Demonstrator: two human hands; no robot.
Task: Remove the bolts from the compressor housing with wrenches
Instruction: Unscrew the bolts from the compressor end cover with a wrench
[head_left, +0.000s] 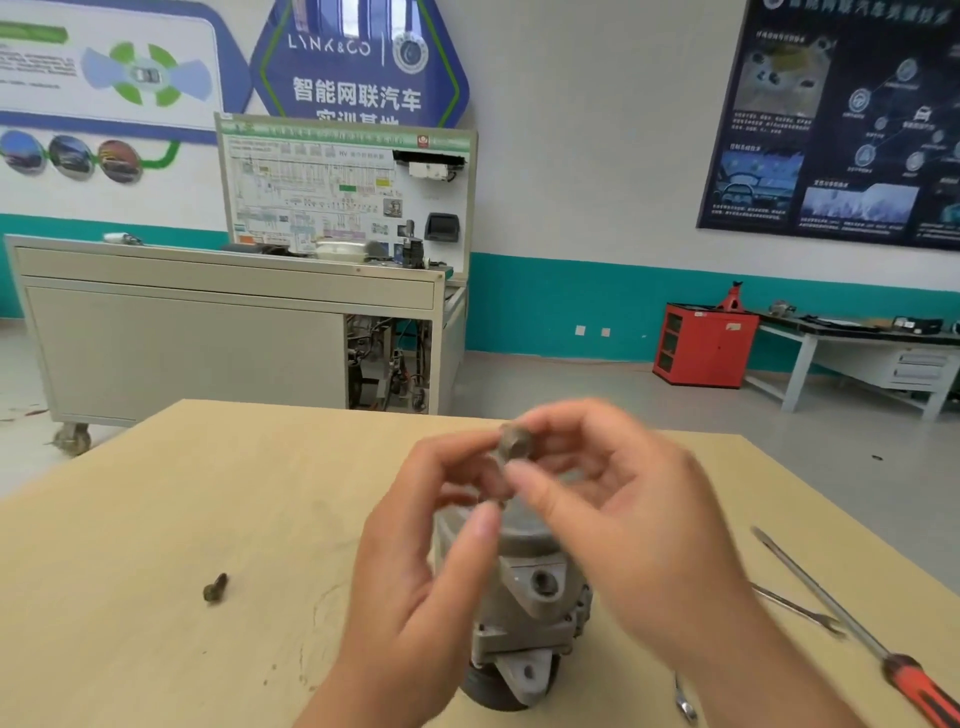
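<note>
Head view. Raised above the table: left hand and right hand, fingers curled inward, pinching one bolt between their fingertips. Blurred, so cannot tell which grips harder. Looks roughly upright, head on top. Directly below and between both hands, equally near each: the compressor, standing on end. Well to its left, nearer the left hand: a second bolt. Counted: two bolts out; at the right one wrench, a second wrench, one screwdriver.

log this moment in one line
left hand, right hand: pinch bolt over compressor | loose bolt: table left | wrenches, screwdriver: table right
</note>
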